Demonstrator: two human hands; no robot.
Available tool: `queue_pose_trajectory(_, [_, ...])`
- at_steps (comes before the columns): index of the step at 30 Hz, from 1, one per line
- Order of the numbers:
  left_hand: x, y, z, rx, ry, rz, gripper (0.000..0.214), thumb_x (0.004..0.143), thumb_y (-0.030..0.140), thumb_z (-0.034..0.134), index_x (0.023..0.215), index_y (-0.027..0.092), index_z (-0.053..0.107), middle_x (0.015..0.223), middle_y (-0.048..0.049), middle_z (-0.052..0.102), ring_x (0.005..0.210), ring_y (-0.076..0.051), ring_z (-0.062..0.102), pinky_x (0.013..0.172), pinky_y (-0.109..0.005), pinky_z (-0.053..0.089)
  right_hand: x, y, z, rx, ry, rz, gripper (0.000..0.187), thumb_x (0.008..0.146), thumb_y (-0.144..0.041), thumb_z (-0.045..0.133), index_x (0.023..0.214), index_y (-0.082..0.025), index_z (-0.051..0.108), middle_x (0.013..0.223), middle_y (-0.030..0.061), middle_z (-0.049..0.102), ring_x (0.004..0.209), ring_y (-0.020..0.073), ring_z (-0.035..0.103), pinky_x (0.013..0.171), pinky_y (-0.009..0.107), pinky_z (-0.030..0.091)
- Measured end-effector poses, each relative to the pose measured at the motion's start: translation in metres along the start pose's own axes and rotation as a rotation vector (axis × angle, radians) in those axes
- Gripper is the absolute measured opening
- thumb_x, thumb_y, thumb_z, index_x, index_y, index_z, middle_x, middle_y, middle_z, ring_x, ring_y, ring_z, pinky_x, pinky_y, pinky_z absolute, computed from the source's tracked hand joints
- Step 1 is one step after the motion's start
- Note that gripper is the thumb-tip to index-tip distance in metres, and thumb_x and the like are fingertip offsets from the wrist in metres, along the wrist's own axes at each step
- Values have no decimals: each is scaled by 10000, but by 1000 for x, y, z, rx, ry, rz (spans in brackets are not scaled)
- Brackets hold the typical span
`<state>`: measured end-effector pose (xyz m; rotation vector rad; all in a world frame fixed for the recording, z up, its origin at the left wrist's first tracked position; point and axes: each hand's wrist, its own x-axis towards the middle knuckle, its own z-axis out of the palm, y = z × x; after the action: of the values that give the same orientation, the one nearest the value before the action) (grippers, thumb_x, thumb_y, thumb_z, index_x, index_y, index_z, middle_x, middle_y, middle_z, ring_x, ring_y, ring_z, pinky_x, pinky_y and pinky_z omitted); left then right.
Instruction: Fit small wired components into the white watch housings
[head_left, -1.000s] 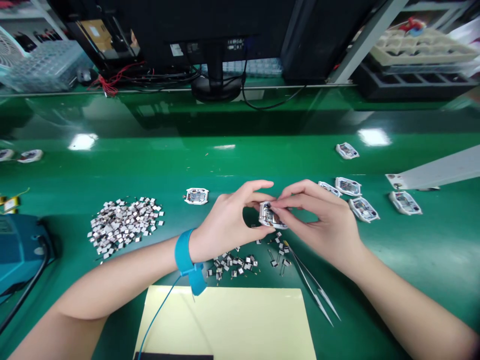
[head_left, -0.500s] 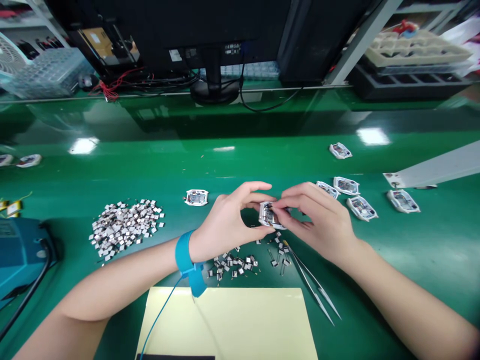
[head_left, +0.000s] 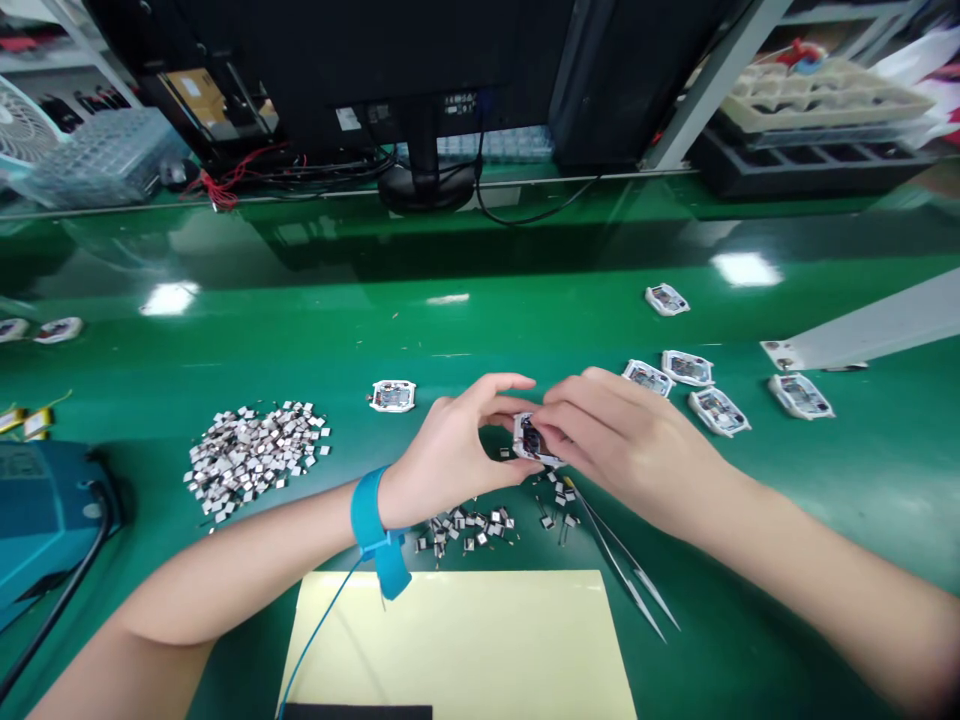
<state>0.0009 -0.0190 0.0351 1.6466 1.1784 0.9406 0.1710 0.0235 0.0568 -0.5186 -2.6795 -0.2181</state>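
1. The left hand [head_left: 442,450] and right hand [head_left: 622,440] are both closed on a small white-framed circuit module [head_left: 531,440], pinching it from either side with the fingers curled. The module is held just above the green bench [head_left: 480,330], and the fingers hide part of its edge.
2. Just below the module, a loose scatter of small metal parts with thin leads [head_left: 465,528] lies on the bench. Steel tweezers [head_left: 622,560] lie beside the scatter, toward the right forearm.
3. Right of the module, a group of similar white-framed modules [head_left: 718,411] lies near the right hand, and one more module [head_left: 391,396] lies to its left, just beyond the left hand.
4. Well left of the module is a large pile of small metal pieces [head_left: 251,460], with a blue machine [head_left: 45,500] farther out at the bench edge.
5. A pale yellow sheet [head_left: 457,640] lies nearer the person. A blue wrist strap [head_left: 375,530] circles the left wrist, and its blue cord [head_left: 315,625] runs down across the sheet.
6. Far beyond the module, a beige compartment tray [head_left: 821,95] rests on a black tray [head_left: 795,170] at the right. A clear plastic crate [head_left: 105,160] stands at the left, and its contents are too blurred to tell. A monitor [head_left: 420,60] stands between them.
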Motion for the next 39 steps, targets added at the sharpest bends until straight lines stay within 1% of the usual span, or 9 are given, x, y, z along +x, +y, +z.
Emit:
queue_pose_trajectory(8, [-7,-3,-1,-18,4,5,522,633,144,661,1083,201,404,977,-25,611,890,-132,593,808,-254,501,20,5,-10,-101,-157,-294,269,812,-55,365,751,-121,619,693,54,556,648,147,455,540,268,373])
queue_pose_trajectory(11, [-9,-11,-12,73,71,0,472,686,192,635,1086,186,384,1018,-49,601,913,-137,593,830,-276,494,2,36,-11,56,-229,-118,281,839,-109,372,1042,-162,558,1010,52,572,805,140,474,655,259,426])
queue_pose_trajectory(15, [-17,-30,-38,580,132,-12,444,756,245,567,1144,167,363,1062,-83,588,973,-210,565,806,-399,494,-43,85,-2,150,-385,136,384,794,-184,498,1176,-168,465,1169,56,515,923,177,470,781,343,421])
queue_pose_trajectory(19, [-28,-40,-52,837,39,52,307,789,205,507,1088,138,487,1122,-113,558,1127,-279,445,898,-500,411,-66,98,15,174,-456,138,438,727,-196,591,1154,-167,496,1158,56,534,886,183,496,766,341,434])
queue_pose_trajectory(22, [-25,-31,-46,865,-113,272,287,837,117,387,1088,166,515,1181,-71,530,1166,-203,417,963,-416,391,-55,89,24,208,-454,124,416,708,-212,620,1111,-154,535,1129,46,556,883,183,494,779,338,434])
queue_pose_trajectory(25, [-8,-21,-33,836,-431,500,326,849,65,324,1084,161,527,1117,-48,580,1087,-144,491,927,-295,437,-34,78,28,301,-484,99,423,720,-224,612,1132,-181,524,1157,29,537,937,177,484,823,328,420])
queue_pose_trajectory(29, [11,-23,-20,867,-588,520,244,838,85,385,966,139,586,979,-48,632,935,-155,566,801,-261,496,-13,62,36,369,-479,87,426,718,-261,618,1130,-212,519,1146,14,541,976,162,494,858,301,398])
queue_pose_trajectory(36, [4,-27,-23,845,-278,320,231,838,151,398,986,137,574,881,-62,575,774,-145,559,705,-283,490,-10,28,45,-55,-339,314,454,721,-555,497,648,-113,572,588,65,557,602,197,546,542,292,367])
queue_pose_trajectory(39, [-1,-17,-21,777,-187,254,210,836,167,403,941,151,584,883,-51,557,769,-136,548,696,-273,481,-14,27,42,-43,-323,381,408,771,-498,468,627,-132,578,558,44,543,548,168,530,480,267,314])
